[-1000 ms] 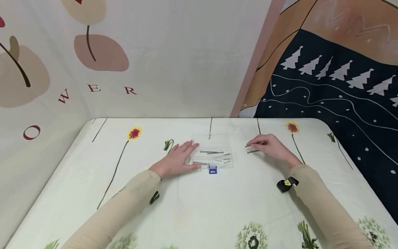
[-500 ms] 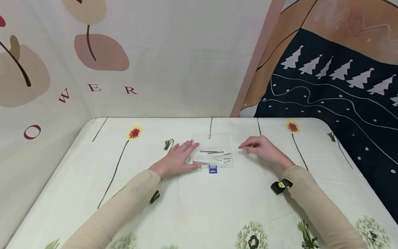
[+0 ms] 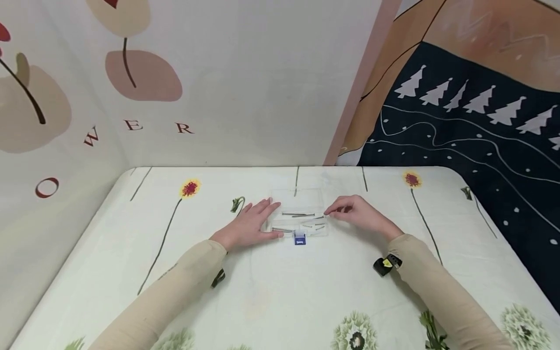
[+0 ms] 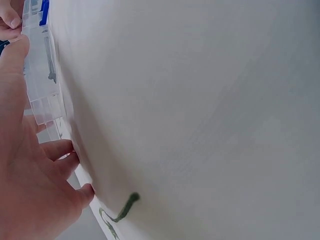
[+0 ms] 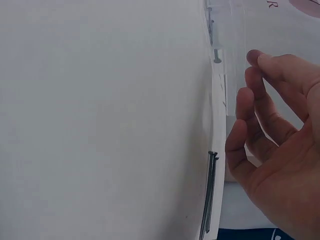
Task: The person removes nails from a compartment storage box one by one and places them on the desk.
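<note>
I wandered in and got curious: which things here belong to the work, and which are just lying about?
Apparently part of the work:
clear plastic box, its blue latch
nails inside it
loose nails outside it
left hand, spread at the box
right hand, by the box's right edge

Apparently just there:
flowered tablecloth
white printed wall sheet
navy tree-patterned cloth
black wrist gear

**Nails (image 3: 298, 214) in a clear case (image 3: 297, 198)**

Mid-frame, the left hand (image 3: 247, 224) rests with spread fingers at the case's left side. At its right side, the right hand (image 3: 359, 212) has thumb and finger together. 1 blue latch (image 3: 299, 239) fronts it; tree-printed cloth (image 3: 463, 129) hangs upper right.
</note>
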Demonstrator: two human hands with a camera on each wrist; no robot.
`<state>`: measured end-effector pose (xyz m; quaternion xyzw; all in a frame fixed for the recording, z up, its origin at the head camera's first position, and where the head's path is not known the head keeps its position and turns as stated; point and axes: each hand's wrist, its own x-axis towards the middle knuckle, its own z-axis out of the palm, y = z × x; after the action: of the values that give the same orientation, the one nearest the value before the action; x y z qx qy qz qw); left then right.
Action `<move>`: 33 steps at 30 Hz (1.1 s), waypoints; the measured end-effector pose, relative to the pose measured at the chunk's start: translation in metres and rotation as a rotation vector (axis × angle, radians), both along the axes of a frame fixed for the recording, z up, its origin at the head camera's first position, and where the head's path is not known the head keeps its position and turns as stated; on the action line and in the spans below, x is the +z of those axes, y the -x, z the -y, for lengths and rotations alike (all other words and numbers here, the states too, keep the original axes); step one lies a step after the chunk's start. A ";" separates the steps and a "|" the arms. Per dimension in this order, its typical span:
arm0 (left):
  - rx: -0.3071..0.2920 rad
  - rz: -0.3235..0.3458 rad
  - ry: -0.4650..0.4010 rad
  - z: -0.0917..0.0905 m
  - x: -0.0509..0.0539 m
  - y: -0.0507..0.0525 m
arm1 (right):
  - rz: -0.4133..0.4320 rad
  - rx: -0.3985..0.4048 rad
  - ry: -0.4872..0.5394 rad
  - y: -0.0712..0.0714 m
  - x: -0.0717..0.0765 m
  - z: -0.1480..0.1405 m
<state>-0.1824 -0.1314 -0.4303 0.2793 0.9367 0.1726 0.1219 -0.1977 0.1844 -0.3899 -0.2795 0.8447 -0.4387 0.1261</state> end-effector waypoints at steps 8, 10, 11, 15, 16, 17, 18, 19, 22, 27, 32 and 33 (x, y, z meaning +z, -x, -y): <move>0.007 -0.006 0.005 0.000 -0.002 -0.001 | -0.021 -0.014 -0.020 0.007 -0.018 0.002; 0.007 -0.009 0.011 0.000 -0.002 -0.001 | -0.034 -0.011 -0.018 0.012 -0.029 0.000; 0.007 -0.008 0.012 0.000 -0.002 0.000 | -0.037 -0.011 -0.018 0.015 -0.034 -0.001; -0.001 -0.011 0.019 0.000 -0.001 0.000 | -0.046 -0.007 -0.036 0.014 -0.035 0.000; -0.004 -0.013 0.021 0.000 0.000 0.000 | -0.045 -0.006 -0.043 0.013 -0.035 0.000; -0.004 -0.014 0.023 0.000 0.000 0.000 | -0.044 -0.004 -0.049 0.013 -0.035 0.001; -0.006 -0.016 0.025 0.000 0.001 0.000 | -0.045 -0.005 -0.054 0.012 -0.034 0.001; -0.008 -0.016 0.026 0.000 0.001 0.000 | -0.047 -0.003 -0.061 0.012 -0.034 0.002; -0.009 -0.015 0.023 0.000 0.002 0.000 | -0.058 -0.003 -0.085 0.012 -0.035 0.004; -0.007 -0.023 0.015 -0.001 0.002 -0.001 | -0.087 -0.005 -0.131 0.011 -0.034 0.007; 0.005 -0.019 0.009 -0.002 0.002 -0.002 | -0.107 0.005 -0.169 0.009 -0.029 0.009; 0.007 -0.019 0.007 -0.002 0.002 -0.002 | -0.114 0.008 -0.178 0.009 -0.028 0.010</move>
<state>-0.1799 -0.1289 -0.4283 0.2771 0.9394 0.1670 0.1136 -0.2070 0.1748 -0.4182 -0.2951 0.8850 -0.3447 0.1040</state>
